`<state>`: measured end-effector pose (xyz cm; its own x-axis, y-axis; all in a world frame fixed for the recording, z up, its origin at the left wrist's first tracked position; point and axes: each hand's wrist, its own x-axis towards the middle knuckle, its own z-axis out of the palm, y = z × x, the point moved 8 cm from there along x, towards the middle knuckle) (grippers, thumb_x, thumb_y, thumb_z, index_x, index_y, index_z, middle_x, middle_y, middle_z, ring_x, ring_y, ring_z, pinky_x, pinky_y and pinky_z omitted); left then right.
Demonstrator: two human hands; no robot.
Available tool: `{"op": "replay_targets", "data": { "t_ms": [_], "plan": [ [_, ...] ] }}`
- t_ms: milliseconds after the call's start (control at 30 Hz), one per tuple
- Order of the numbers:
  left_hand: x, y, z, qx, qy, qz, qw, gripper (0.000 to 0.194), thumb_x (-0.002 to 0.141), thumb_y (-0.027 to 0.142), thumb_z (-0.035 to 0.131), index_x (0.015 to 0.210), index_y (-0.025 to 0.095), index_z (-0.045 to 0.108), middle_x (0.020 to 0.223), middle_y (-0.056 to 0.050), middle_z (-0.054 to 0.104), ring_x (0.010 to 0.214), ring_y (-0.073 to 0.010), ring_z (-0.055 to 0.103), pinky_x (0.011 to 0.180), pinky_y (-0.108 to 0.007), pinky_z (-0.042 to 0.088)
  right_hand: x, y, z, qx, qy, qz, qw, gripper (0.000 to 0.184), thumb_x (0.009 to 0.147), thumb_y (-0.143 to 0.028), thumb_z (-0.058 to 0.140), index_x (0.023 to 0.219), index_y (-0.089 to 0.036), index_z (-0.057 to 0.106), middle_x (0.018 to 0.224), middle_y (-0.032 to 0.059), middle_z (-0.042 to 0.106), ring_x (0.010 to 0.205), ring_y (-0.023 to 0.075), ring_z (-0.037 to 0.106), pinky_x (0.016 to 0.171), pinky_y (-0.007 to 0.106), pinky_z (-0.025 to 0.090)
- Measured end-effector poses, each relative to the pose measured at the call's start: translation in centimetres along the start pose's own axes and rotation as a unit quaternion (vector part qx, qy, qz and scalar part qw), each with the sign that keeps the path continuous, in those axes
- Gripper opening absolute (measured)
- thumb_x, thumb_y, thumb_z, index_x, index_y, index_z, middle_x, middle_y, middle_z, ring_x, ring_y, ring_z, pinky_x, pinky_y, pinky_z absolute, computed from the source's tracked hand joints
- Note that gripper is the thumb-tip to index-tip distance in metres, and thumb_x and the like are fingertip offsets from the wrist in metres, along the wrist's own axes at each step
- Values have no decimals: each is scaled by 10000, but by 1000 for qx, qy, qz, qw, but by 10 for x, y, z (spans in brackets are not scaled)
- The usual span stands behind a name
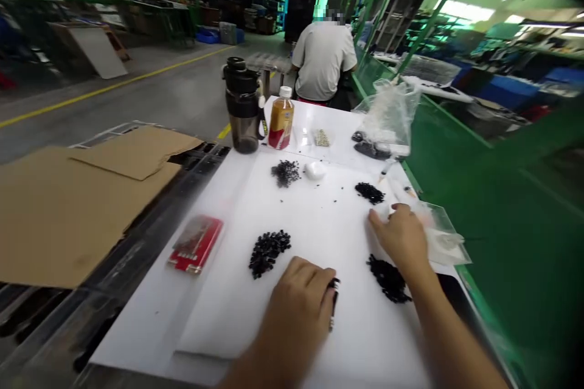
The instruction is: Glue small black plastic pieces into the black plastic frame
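My left hand (303, 295) is closed over the white sheet, pinching a small, narrow black part (334, 307) with pale bands between thumb and fingers. Most of that part is hidden by the hand. To its left lies a pile of chunky black pieces (269, 252). My right hand (404, 237) hovers at the right side, thumb and forefinger apart, nothing visible between them. Just beyond its fingertips is a heap of small black pieces (369, 192). Below its wrist, another heap of black pieces (389, 278) is partly covered by the forearm.
Farther back lie fine black bits (286, 173), a white lump (314, 170), a drink bottle (281, 118) and a dark tumbler (243, 106). A red packet (196, 244) lies left; plastic bags (387, 118) lie right. Cardboard (82, 206) borders the left. A person (325, 61) sits ahead.
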<state>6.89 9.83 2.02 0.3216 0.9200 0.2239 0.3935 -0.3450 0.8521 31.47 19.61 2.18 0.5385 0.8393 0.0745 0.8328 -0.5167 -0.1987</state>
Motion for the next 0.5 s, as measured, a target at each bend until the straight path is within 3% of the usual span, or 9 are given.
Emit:
{"op": "replay_targets", "data": {
  "t_ms": [67, 133, 233, 300, 433, 500],
  "plan": [
    [0, -1, -1, 22, -10, 25, 999, 389, 942, 88, 500, 1271, 195, 678, 1238, -152, 679, 1153, -344, 614, 970, -616, 585, 6, 2, 2, -2, -3, 25, 1000, 604, 984, -545, 578, 1376, -93, 498, 1247, 177, 623, 1168, 306, 607, 988, 469, 490],
    [-4, 3, -5, 55, -49, 59, 996, 485, 934, 101, 531, 1398, 231, 590, 1419, -136, 592, 1278, -347, 558, 1053, -619, 549, 14, 3, 2, 6, -8, 45, 999, 554, 997, -576, 564, 1318, -125, 547, 1214, 136, 629, 1122, 270, 619, 990, 475, 499],
    [-14, 6, -5, 120, -154, 100, 976, 731, 859, 127, 675, 1525, 284, 418, 1522, -89, 518, 1391, -325, 491, 1108, -560, 542, 27, 4, 0, 43, -16, 63, 997, 446, 986, -518, 624, 1231, -145, 606, 1158, 96, 643, 1066, 240, 632, 975, 466, 517],
    [-18, 4, -6, 150, -184, 105, 966, 821, 829, 112, 716, 1549, 274, 356, 1534, -89, 504, 1415, -306, 476, 1117, -526, 545, 28, 7, -8, 80, -9, 68, 994, 431, 951, -449, 681, 1223, -120, 617, 1115, 112, 658, 1065, 259, 635, 970, 470, 518],
    [-19, 3, -6, 196, -133, 130, 963, 805, 855, 104, 705, 1557, 194, 322, 1495, -122, 542, 1383, -302, 504, 1105, -513, 560, -14, 23, -38, 177, 59, 73, 980, 539, 952, -426, 623, 1333, -49, 575, 986, 158, 688, 976, 324, 665, 970, 511, 492],
    [-21, 4, -4, 215, -112, 139, 960, 797, 878, 136, 708, 1565, 165, 305, 1491, -130, 553, 1376, -314, 507, 1097, -523, 565, -54, 36, -51, 272, 96, 67, 955, 531, 1001, -523, 523, 1391, -164, 555, 1046, 101, 690, 818, 247, 682, 893, 458, 529]
  ]
}}
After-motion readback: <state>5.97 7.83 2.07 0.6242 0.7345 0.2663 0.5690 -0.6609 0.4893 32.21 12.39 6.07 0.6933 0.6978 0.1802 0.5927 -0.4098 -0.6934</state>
